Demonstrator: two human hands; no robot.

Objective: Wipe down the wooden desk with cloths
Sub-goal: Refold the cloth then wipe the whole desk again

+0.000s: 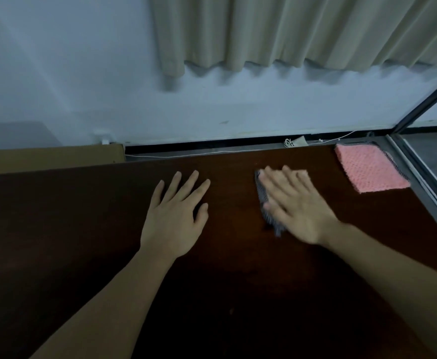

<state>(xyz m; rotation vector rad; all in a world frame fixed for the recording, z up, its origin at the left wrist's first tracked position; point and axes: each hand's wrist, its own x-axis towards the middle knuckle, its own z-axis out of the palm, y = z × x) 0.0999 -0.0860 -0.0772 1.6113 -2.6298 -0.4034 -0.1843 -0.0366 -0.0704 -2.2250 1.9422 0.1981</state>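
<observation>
So closest to us it's just dark wooden desk (238, 294) and two bare forearms reaching out over it. A bit further out, our left hand (176, 216) lies flat on the wood with the fingers spread, holding nothing — looks like it's just bracing. Our right hand (293, 206) is flat too, fingers straight and a little fanned, pressing down on a grey cloth (262, 196); only the cloth's left edge and a paler far corner peek out from under the palm. The hand is blurred, so we'd guess it's mid-swipe, but we can't tell which way.

Further back, near the far right corner of the desk, a second pink cloth (367, 169) sits folded on its own, well apart from both hands, with a dark edge showing under it. Past the desk's back edge there's a white cable (238, 151), a cardboard box (54, 158) off to the left, then the wall and a beige curtain (303, 29).

Our read: we're in the wiping step, working the right middle of the top. Next move probably calls for steady flat pressure and overlapping passes leftward — the left hand will have to get out of the way
</observation>
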